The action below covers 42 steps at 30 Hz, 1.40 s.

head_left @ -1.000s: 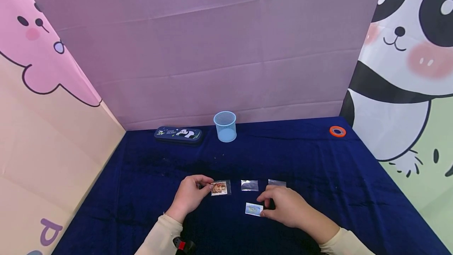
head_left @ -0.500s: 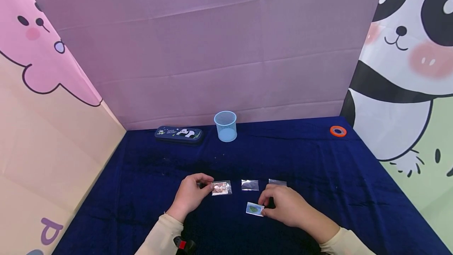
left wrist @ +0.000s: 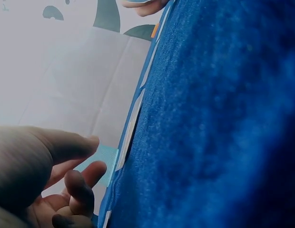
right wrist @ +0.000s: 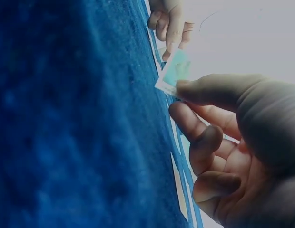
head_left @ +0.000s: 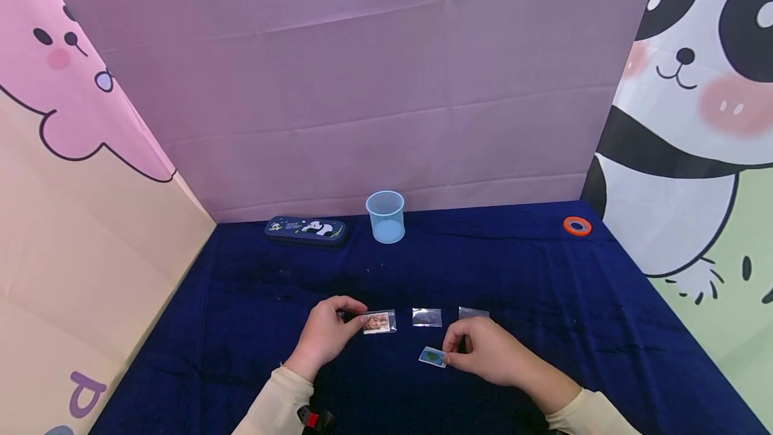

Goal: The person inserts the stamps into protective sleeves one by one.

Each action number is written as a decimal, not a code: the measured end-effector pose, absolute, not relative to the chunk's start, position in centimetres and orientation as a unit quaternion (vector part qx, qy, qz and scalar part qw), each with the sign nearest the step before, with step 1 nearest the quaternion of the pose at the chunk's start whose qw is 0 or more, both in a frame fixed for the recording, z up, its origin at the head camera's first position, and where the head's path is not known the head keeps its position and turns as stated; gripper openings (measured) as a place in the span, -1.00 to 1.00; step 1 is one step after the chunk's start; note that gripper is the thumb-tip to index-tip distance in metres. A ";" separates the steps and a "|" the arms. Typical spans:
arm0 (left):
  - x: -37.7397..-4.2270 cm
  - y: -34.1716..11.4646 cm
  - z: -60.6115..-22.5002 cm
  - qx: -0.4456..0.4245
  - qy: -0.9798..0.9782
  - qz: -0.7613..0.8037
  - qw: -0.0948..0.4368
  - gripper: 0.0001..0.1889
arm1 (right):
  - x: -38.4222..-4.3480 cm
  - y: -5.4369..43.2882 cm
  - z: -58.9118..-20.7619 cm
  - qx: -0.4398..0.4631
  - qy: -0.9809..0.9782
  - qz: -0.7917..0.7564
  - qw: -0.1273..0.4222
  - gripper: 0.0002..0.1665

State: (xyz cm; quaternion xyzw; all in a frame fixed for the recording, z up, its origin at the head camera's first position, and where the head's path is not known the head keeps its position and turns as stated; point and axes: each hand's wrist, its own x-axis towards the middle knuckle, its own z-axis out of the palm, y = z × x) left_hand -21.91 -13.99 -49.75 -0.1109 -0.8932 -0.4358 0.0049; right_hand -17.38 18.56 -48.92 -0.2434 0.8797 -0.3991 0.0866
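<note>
My right hand (head_left: pixel 486 352) pinches a small postage stamp (head_left: pixel 431 356) between thumb and fingertips. It has a white edge and a blue-green picture, and it is held tilted close over the cloth; the right wrist view shows its toothed edge (right wrist: pixel 167 87). My left hand (head_left: pixel 326 331) is by a clear plastic sleeve holding a stamp with a brown picture (head_left: pixel 377 323). Its fingertips reach the sleeve's left end in the head view. In the left wrist view, thumb and forefinger (left wrist: pixel 101 167) stand apart with nothing between them.
An empty clear sleeve (head_left: pixel 427 317) lies right of the brown stamp, and another sleeve (head_left: pixel 473 312) is partly covered by my right hand. At the back of the dark blue cloth stand a panda pencil case (head_left: pixel 306 229), a light blue mesh cup (head_left: pixel 386 220) and an orange tape roll (head_left: pixel 577 226).
The pinched stamp has tipped, so its face looks narrower, and my right hand has shifted very slightly. My left hand stays by the brown stamp's sleeve.
</note>
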 end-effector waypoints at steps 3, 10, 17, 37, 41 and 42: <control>-21.8 -13.9 -49.6 -0.115 -0.889 -0.443 -0.003 -0.89 | -17.4 18.7 -48.9 -0.245 0.870 -0.419 0.083 -0.84; -21.3 -13.4 -48.9 -0.122 -0.888 -0.444 -0.008 -0.90 | -17.8 19.2 -48.5 -0.229 0.868 -0.433 0.077 -0.92; -21.3 -12.8 -47.9 -0.141 -0.895 -0.423 -0.012 -0.91 | -18.3 20.3 -47.7 -0.164 0.876 -0.450 0.059 -0.98; -22.8 -10.3 -46.8 -0.231 -0.899 -0.367 -0.054 -0.77 | -19.8 23.3 -47.8 -0.067 0.889 -0.450 -0.062 -0.95; -23.3 -9.5 -46.8 -0.236 -0.905 -0.349 -0.054 -0.75 | -20.1 23.8 -48.0 -0.051 0.886 -0.454 -0.082 -0.90; -23.5 -9.3 -46.8 -0.235 -0.907 -0.346 -0.054 -0.75 | -20.2 23.9 -48.1 -0.046 0.884 -0.458 -0.085 -0.89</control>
